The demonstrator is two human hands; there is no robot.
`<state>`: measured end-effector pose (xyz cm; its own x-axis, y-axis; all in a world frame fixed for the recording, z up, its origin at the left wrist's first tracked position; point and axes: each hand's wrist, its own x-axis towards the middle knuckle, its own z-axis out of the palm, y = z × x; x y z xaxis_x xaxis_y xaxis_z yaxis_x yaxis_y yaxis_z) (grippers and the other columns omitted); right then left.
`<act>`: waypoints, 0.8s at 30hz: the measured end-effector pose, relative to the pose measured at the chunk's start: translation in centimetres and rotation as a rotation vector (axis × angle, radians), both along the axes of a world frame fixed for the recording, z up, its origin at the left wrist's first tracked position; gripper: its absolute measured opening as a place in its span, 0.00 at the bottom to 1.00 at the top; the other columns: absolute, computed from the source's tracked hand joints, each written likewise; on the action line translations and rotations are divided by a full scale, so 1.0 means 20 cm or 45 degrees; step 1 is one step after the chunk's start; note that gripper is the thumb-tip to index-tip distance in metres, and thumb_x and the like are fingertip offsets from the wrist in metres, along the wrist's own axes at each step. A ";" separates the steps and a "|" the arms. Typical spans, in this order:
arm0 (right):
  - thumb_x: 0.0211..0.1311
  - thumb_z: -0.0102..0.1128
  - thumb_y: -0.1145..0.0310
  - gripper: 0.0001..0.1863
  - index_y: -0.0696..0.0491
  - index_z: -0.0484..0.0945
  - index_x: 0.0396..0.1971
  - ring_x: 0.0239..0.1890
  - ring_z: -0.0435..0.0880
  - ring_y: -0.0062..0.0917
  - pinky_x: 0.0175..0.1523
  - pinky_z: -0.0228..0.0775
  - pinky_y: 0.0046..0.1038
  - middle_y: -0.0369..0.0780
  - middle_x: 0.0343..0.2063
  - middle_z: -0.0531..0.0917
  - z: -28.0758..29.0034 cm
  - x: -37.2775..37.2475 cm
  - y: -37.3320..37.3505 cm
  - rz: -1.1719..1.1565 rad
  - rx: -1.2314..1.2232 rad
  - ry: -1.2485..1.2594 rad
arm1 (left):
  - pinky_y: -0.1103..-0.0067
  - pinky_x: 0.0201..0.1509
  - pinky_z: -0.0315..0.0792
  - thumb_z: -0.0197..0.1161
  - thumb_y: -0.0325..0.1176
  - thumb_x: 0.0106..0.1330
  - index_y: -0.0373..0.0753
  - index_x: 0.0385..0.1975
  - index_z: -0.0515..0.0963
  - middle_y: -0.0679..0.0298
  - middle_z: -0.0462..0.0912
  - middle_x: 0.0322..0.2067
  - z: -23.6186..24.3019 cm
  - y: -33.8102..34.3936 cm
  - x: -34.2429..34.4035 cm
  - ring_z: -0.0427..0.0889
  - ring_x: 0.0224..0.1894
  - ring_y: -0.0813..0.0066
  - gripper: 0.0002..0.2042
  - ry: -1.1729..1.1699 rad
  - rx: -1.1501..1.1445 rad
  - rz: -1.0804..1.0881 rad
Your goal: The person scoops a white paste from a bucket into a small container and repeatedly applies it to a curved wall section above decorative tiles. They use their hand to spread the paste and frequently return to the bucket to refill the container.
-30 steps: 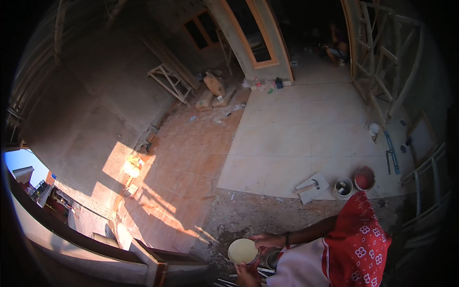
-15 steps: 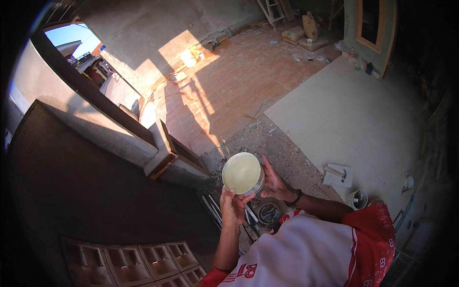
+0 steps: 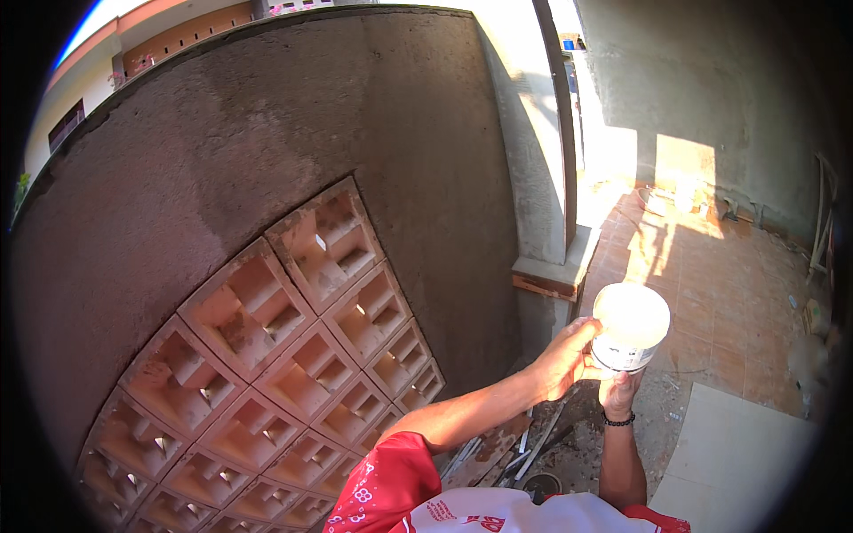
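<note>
A round white tub with printing on its side is held up in front of me, its pale top bright with sunlight. My left hand grips it from the left, with the thumb up by the rim and the fingers beneath. Under the base, my right hand supports it, and its fingers are partly hidden by the tub. A dark beaded bracelet circles the right wrist.
To my left rises a grey plastered wall with a panel of hollow terracotta vent blocks set in it. A concrete ledge juts out beyond. Long strips and a dark round container lie below my arms; pale tiles cover the floor at right.
My view has swung left toward the vent-block wall. The tub appears farther right and is raised, showing more of its side. My right hand has moved from its right side to underneath.
</note>
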<state>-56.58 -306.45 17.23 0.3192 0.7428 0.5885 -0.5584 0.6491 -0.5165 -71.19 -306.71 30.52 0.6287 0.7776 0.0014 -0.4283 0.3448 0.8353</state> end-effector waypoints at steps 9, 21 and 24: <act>0.52 0.70 0.54 0.44 0.54 0.59 0.66 0.64 0.68 0.30 0.69 0.58 0.40 0.37 0.60 0.72 0.63 -0.47 0.46 0.361 0.270 0.275 | 0.64 0.60 0.70 0.50 0.62 0.68 0.34 0.71 0.41 0.40 0.62 0.63 0.48 0.12 -0.72 0.75 0.56 0.55 0.45 1.079 1.047 0.780; 0.53 0.68 0.57 0.33 0.52 0.63 0.56 0.50 0.79 0.31 0.50 0.78 0.37 0.41 0.50 0.75 1.81 -1.06 0.76 0.470 0.529 0.023 | 0.49 0.73 0.35 0.60 0.51 0.64 0.48 0.70 0.54 0.48 0.43 0.72 1.48 -0.18 -1.92 0.35 0.74 0.42 0.37 2.916 1.832 2.670; 0.49 0.71 0.55 0.35 0.53 0.64 0.53 0.44 0.82 0.34 0.46 0.80 0.36 0.43 0.47 0.75 2.05 -1.25 0.85 0.507 0.513 0.010 | 0.51 0.74 0.31 0.44 0.63 0.67 0.53 0.72 0.52 0.55 0.39 0.73 1.51 -0.22 -2.11 0.32 0.75 0.50 0.36 3.247 1.586 2.733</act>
